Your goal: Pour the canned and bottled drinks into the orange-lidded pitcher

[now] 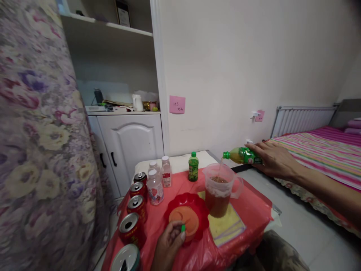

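My right hand (272, 159) is wrapped round a green-labelled drink bottle (242, 155), tipped sideways with its mouth to the left. A thin stream runs from the bottle into a clear plastic pitcher (218, 192), which holds brown liquid with bubbles on top. Between the thumb and fingers of my left hand (171, 241) is a small green bottle cap (183, 228). That hand is over the near edge of a red scalloped plate (201, 222) with an orange round piece (187, 218) on it. The pitcher stands partly on a yellow cloth (225, 229).
Several drink cans (132, 229) line the left side of the red-covered table (180, 182). Behind them stand clear white-capped bottles (155, 190). A capped green bottle (193, 167) is at the back. A floral curtain (42, 150) hangs left; a bed (316, 146) is right.
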Available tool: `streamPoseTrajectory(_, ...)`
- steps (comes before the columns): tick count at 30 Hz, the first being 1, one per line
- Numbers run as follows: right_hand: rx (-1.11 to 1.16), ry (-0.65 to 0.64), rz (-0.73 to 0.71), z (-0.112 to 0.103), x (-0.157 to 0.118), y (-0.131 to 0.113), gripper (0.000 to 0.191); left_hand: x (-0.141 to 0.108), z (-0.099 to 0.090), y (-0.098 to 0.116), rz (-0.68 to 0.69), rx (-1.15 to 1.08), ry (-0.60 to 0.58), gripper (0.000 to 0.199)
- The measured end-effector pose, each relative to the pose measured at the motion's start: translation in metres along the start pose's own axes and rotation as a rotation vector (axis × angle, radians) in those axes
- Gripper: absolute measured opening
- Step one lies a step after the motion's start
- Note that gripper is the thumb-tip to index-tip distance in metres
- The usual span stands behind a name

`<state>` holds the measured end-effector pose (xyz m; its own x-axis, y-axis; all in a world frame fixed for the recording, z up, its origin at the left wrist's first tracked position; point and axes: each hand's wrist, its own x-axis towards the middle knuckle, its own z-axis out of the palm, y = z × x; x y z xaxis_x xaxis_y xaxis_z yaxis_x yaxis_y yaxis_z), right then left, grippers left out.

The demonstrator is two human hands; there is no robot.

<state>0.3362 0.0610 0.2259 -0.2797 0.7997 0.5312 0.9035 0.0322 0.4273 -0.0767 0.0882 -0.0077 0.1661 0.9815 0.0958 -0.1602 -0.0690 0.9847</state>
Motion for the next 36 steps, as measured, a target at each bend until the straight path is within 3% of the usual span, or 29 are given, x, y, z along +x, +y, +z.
streamPoseTrajectory(36, -0.012, -0.056, 0.035, -0.0076, -0.0004, 0.0018, 0.051, 0.0020, -0.0054, -0.0058, -0.007, -0.005, -0.069, 0.037)
